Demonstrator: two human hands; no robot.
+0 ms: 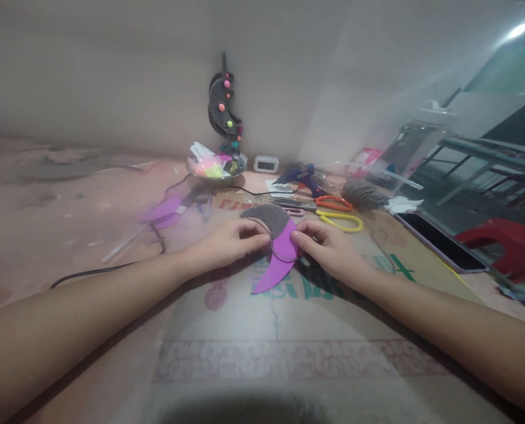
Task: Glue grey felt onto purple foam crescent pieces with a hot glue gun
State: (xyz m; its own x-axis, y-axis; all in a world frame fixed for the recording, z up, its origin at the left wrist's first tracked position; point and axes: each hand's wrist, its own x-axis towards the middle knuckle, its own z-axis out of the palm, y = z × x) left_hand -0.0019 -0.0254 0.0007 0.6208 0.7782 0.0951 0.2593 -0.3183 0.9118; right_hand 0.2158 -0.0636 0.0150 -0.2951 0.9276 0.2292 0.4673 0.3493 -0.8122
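Between my two hands is a purple crescent-shaped cutout (278, 266), its upper part wrapped in grey yarn (268, 217) and its lower tip bare. My left hand (244, 238) pinches it at the inner curve, thumb and fingers together. On the outer edge, my right hand (317, 238) grips the purple part between thumb and fingers. A loose strand of grey yarn loops across the purple surface below my fingertips. The crescent is held above a printed cardboard sheet (227, 359).
Behind my hands lie orange-handled scissors (333, 204), yellow-handled scissors (342, 222), a blue glue gun (304, 176) and a grey yarn ball (363, 194). A metal bowl (215, 178) stands before a decorated grey crescent (221, 106). Right is a phone (439, 241); left, purple cutouts (165, 211) and a black cable (89, 272).
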